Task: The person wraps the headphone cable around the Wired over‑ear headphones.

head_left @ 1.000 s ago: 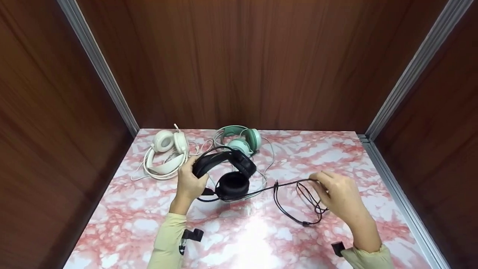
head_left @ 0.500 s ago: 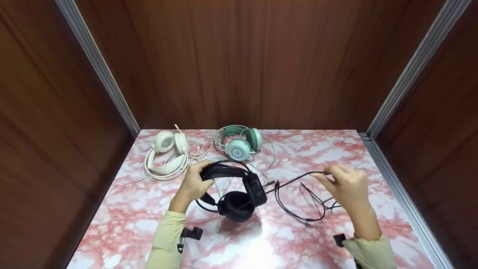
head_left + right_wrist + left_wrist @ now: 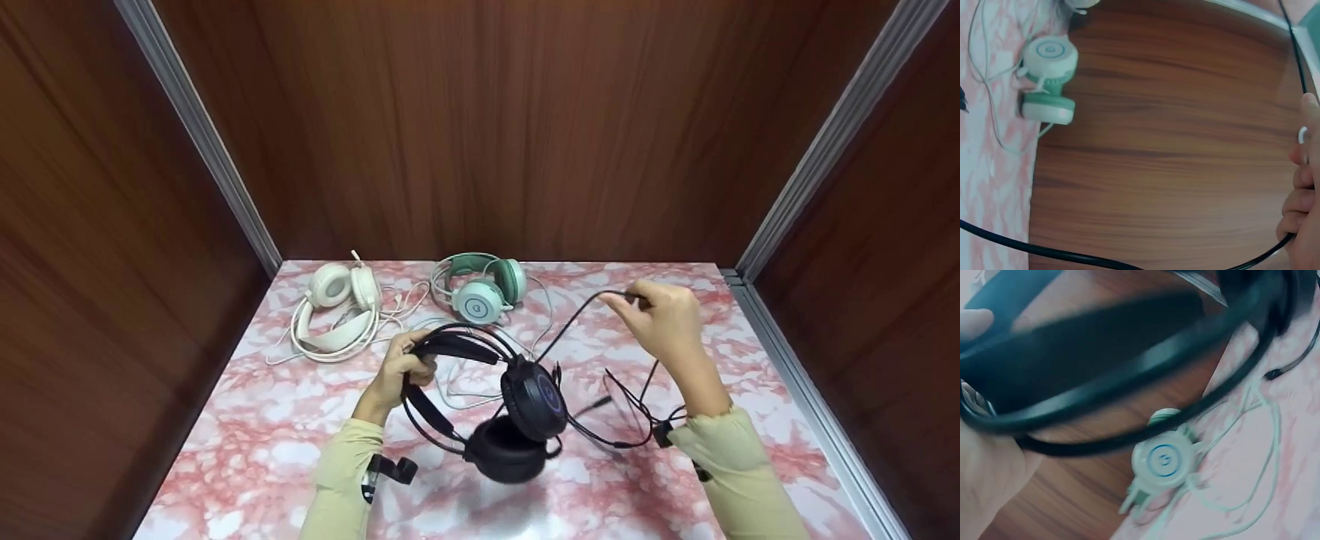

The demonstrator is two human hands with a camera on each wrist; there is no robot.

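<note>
In the head view my left hand (image 3: 396, 375) grips the black headphones (image 3: 534, 401) by the headband, holding them tilted above the table with both ear cups toward the right. My right hand (image 3: 670, 322) pinches the black cable (image 3: 574, 319) and holds it raised on the right; part of that cable hangs down to a loose bundle (image 3: 634, 409). The left wrist view shows the blurred headband (image 3: 1100, 354) close up, beside my left hand (image 3: 988, 461). In the right wrist view, fingers of my right hand (image 3: 1303, 191) curl round the cable (image 3: 1072, 256).
White headphones (image 3: 339, 337) with their cable lie at the back left of the marbled table (image 3: 262, 427). Green and white headphones (image 3: 480, 300) lie at the back middle, their pale cable running forward behind the black pair. Brown wood panels (image 3: 480, 135) stand around the table.
The black headphones have moved right and toward me, turning so that an ear cup's outer face shows. My right hand has risen with the cable, and the part between cup and hand slopes more steeply.
</note>
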